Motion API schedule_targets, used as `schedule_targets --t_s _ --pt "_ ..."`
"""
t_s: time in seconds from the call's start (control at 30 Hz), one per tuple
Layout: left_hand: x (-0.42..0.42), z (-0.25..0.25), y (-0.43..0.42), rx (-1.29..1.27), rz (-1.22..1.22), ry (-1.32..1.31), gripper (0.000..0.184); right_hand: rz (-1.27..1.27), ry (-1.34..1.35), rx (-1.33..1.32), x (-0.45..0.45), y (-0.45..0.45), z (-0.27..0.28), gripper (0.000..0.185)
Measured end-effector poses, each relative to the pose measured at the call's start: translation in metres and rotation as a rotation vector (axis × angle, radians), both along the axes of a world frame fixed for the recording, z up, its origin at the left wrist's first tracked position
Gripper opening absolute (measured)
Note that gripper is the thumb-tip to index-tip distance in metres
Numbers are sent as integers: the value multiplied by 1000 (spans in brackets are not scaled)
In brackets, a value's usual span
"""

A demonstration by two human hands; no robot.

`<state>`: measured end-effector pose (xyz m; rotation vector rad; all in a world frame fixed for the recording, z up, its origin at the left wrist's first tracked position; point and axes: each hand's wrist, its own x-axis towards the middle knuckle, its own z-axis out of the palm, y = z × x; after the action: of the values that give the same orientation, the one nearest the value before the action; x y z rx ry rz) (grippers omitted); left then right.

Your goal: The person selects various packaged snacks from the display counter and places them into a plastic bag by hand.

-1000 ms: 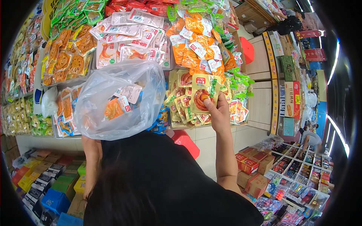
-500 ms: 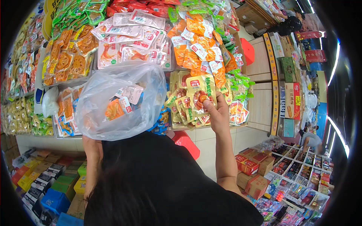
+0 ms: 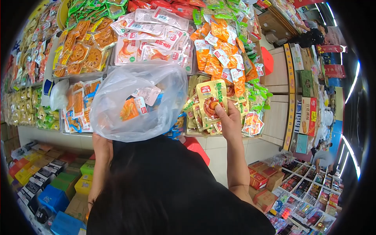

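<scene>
In my right hand (image 3: 230, 122) is a gold snack packet (image 3: 212, 94), pinched between thumb and fingers. It is upright above a pile of similar gold packets (image 3: 192, 111), close to the right side of a clear plastic bag (image 3: 113, 90). My left hand (image 3: 102, 145) grips the bag at its lower left edge, its fingers mostly hidden by the plastic. The bag's mouth is spread wide. Inside lie an orange packet (image 3: 128, 109) and a pale pink packet (image 3: 148, 94).
Trays hold pink-and-white packets (image 3: 166, 37), orange packets (image 3: 219, 56) and lotus-root-like slices (image 3: 82, 47). A red stool (image 3: 196, 149) stands below the display. Cardboard boxes (image 3: 266, 176) sit at the right, colored boxes (image 3: 58, 196) at the lower left. Another person (image 3: 323, 158) is at far right.
The view has shifted, so the display appears farther right. Against the trays, my right hand and the gold packet have moved slightly left, nearer the bag. The left hand still holds the bag.
</scene>
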<state>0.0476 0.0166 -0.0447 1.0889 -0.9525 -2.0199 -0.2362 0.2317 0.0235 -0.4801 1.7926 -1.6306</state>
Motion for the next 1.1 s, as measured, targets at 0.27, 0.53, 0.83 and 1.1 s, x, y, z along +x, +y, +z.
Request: schedule_targets --t_s 0.27,0.53,0.83,1.1 --pt "-8 7 0 28 64 -20 33 28 27 16 3 -3 -3 31" --pt "-11 9 -1 1 36 -3 30 103 -15 35 16 -16 15 29" --pt "-13 12 -1 -5 9 8 31 596 510 395 39 -73 25 25" --pt "-12 19 3 -90 -2 -74 24 838 766 575 80 -155 -32 30"
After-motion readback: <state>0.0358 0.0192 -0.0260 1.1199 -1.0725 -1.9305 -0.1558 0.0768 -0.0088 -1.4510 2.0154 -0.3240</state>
